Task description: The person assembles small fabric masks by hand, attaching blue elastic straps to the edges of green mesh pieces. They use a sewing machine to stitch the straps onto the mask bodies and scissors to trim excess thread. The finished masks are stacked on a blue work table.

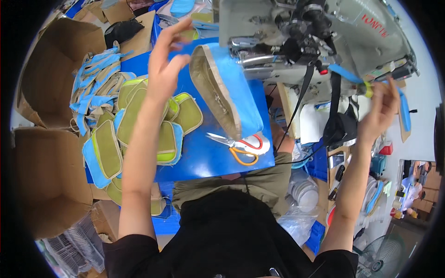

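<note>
My left hand (166, 69) is raised over the blue table (185, 167), fingers apart and slightly blurred, with nothing visible in them. Just to its right, a blue and beige fabric pouch (241, 92) stands with its mouth gaping beside the sewing machine (366, 32). Off to the right, my right hand (378, 113) is closed at the yellow-green end of a narrow blue strip (345, 74), which reaches toward the machine head. Blur partly hides that grip. Orange-handled scissors (243, 155) lie with blades apart below the pouch.
Olive and blue fabric panels (141, 120) are heaped left of the scissors, beneath my left forearm. Blue and beige strips (95, 83) lie beyond. Two cardboard boxes (51, 171) flank the table's left side. A black pouch (340, 127) hangs below the machine, and a fan (384, 259) stands lower right.
</note>
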{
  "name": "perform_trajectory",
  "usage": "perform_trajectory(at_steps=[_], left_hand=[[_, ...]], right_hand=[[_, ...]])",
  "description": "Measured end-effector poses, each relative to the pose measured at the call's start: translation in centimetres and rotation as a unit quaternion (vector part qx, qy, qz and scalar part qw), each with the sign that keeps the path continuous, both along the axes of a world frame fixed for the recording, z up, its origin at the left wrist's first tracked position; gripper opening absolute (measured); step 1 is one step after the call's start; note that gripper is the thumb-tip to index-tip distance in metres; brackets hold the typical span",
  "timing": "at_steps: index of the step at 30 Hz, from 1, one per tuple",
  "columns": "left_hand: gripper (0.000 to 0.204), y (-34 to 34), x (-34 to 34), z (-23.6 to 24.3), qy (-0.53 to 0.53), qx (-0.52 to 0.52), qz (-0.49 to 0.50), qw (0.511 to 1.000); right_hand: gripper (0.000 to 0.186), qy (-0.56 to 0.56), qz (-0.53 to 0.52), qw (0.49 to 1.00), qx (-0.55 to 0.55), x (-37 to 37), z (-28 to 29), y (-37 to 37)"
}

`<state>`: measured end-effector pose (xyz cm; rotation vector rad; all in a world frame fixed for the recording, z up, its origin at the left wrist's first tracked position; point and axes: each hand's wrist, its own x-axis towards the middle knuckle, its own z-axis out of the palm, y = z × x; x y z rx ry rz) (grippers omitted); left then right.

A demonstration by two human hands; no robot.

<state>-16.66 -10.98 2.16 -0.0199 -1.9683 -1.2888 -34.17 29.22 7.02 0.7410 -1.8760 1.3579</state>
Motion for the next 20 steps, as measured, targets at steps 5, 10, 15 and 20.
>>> perform_trajectory(at_steps=[5,10,15,20], left_hand=[[0.047,-3.4,-3.8,-2.6,-0.243,0.054,-0.249,0.936],[0.029,-2.2,-4.5,-3.2,-0.205,0.03,-0.231,0.951],[0.028,-2.2,-4.1,-0.9,-0.262,-0.026,-0.19,0.946],[0.029,-3.3,-5.6,-1.3,-0.192,-0.112,-0.252,0.942]], right_hand=[[0.038,-0.144,0.027,0.959,0.243,2.7,-0.5,-5.7],[0.031,-0.072,-0.052,0.946,0.313,0.3,-1.7,-6.5],[0.029,-0.107,-0.039,0.948,0.298,0.8,-1.9,-5.6],[0.03,-0.153,-0.031,0.95,0.27,1.7,-2.6,-4.1]])
